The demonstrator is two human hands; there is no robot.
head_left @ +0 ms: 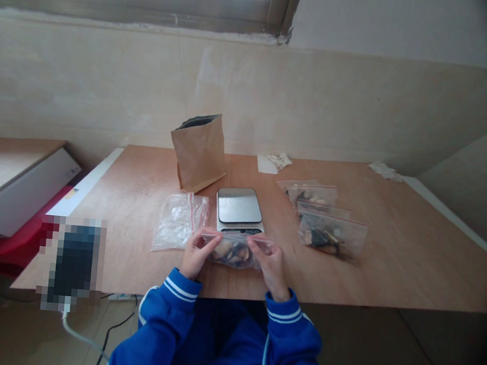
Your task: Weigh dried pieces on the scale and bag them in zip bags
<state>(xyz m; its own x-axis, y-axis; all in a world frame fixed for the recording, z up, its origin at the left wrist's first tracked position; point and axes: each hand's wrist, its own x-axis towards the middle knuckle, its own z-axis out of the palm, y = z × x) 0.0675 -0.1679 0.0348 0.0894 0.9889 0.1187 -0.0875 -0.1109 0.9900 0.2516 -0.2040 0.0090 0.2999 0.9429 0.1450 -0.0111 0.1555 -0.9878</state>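
1. Clear plastic makes up the small zip bag held at the near edge of the wooden table, just in front of the kitchen scale. It holds a handful of dark and pale pieces, too small to tell what they are.
2. Left hand pinches the bag's top strip at its left end, fingers closed on it. Right hand pinches the same strip at its right end, so the top edge is stretched between them.
3. By the look of it, the bag is light, thin and floppy. The film is likely slick, and the loose pieces would shift and bunch at the bottom when it is lifted.
4. The red-lined top strip looks like the stiffest part and the surest place to grip; a hold on the belly would squash the contents.
5. A stack of empty zip bags lies just left of the scale, and two filled bags lie to its right, well apart from the hands.
6. A brown paper bag stands upright and open behind the scale. Crumpled tissue sits near the wall.
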